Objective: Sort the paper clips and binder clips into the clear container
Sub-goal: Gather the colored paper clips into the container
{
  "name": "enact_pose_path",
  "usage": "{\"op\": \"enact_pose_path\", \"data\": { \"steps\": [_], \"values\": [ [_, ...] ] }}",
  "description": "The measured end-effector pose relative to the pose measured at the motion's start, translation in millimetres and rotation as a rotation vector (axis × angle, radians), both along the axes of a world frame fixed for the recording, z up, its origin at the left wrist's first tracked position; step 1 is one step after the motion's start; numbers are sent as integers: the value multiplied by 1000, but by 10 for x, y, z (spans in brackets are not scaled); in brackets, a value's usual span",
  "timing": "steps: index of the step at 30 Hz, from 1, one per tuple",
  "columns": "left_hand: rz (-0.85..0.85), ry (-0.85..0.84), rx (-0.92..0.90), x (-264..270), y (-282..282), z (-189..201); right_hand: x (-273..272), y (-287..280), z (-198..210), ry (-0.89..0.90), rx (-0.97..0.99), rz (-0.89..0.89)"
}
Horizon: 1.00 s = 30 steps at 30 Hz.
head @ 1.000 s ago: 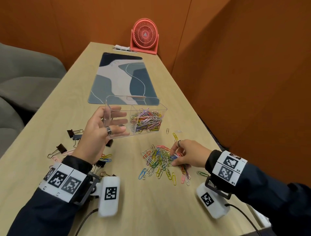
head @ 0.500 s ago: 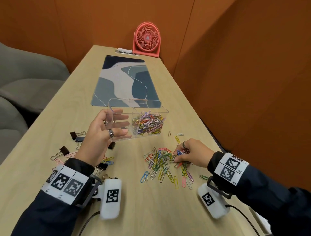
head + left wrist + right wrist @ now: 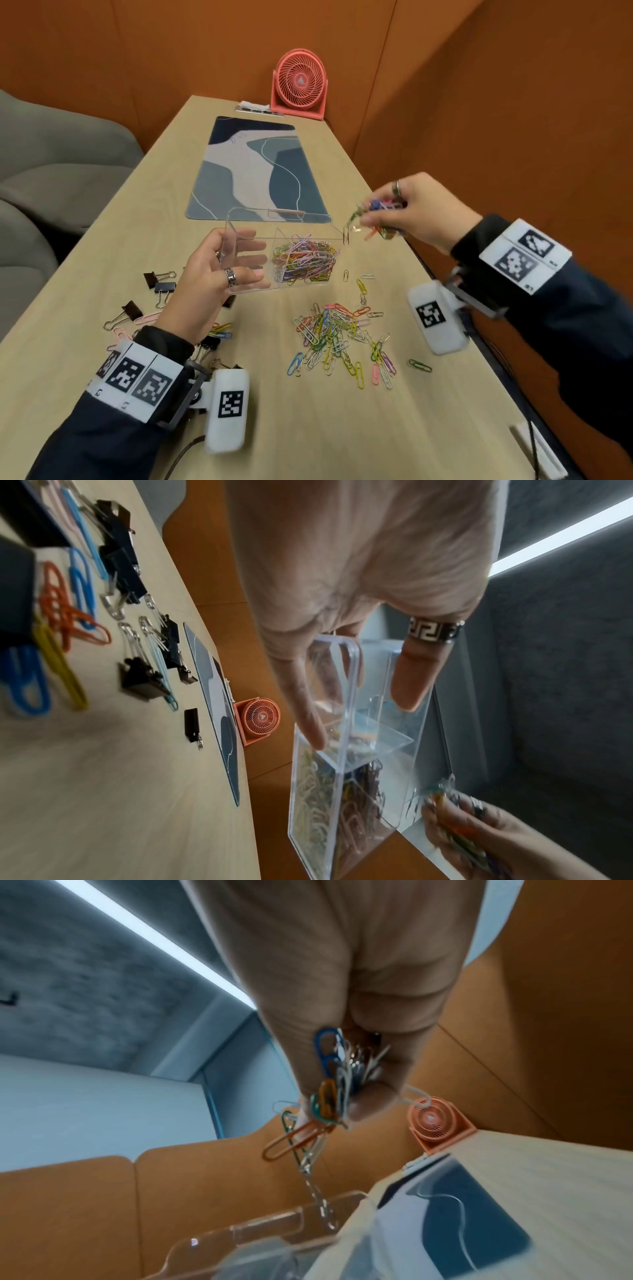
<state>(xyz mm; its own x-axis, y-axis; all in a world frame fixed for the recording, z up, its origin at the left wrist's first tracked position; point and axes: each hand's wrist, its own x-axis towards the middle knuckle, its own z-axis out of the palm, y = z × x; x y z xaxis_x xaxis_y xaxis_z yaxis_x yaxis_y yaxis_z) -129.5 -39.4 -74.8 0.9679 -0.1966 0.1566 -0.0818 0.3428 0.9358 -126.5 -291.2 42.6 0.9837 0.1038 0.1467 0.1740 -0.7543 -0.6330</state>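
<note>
My left hand (image 3: pixel 219 274) grips the left end wall of the clear container (image 3: pixel 291 219), thumb outside and fingers inside (image 3: pixel 342 685), holding it tilted off the table. Its right compartment holds a heap of coloured paper clips (image 3: pixel 305 260); the left compartment looks empty. My right hand (image 3: pixel 404 212) is raised just right of the container's rim and pinches a bunch of paper clips (image 3: pixel 375 212) (image 3: pixel 329 1096), some dangling toward the rim. A loose pile of paper clips (image 3: pixel 339 332) lies on the table in front. Black binder clips (image 3: pixel 161 284) (image 3: pixel 137 674) lie at the left.
A blue and grey desk mat (image 3: pixel 253 168) lies beyond the container, and a coral fan (image 3: pixel 299 84) stands at the table's far end. Orange walls close in at the right. Grey seats (image 3: pixel 51 164) are at the left. Large paper clips (image 3: pixel 65 631) lie under my left wrist.
My right hand left the loose pile with a bunch of paper clips and rose to the container's right rim. My left hand kept its hold on the container.
</note>
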Motion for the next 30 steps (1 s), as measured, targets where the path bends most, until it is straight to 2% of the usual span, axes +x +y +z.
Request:
{"op": "enact_pose_path", "data": {
  "steps": [3, 8, 19, 25, 28, 30],
  "values": [
    [-13, 4, -14, 3, -5, 1, 111, 213, 143, -24, -63, 68],
    [-32, -2, -24, -4, 9, 6, 233, 458, 39, 16, -190, 145],
    [-50, 10, -46, -15, -9, 18, 147, 519, -214, -185, -66, 188],
    [-39, 20, -58, 8, 1, 0, 125, 451, -217, -144, -11, 276],
    [-46, 13, -59, 7, 1, -4, 90, 404, -163, -186, 34, 253],
    [-44, 7, -58, 4, 4, -6, 44, 356, -139, -208, -8, 221]
  ]
}}
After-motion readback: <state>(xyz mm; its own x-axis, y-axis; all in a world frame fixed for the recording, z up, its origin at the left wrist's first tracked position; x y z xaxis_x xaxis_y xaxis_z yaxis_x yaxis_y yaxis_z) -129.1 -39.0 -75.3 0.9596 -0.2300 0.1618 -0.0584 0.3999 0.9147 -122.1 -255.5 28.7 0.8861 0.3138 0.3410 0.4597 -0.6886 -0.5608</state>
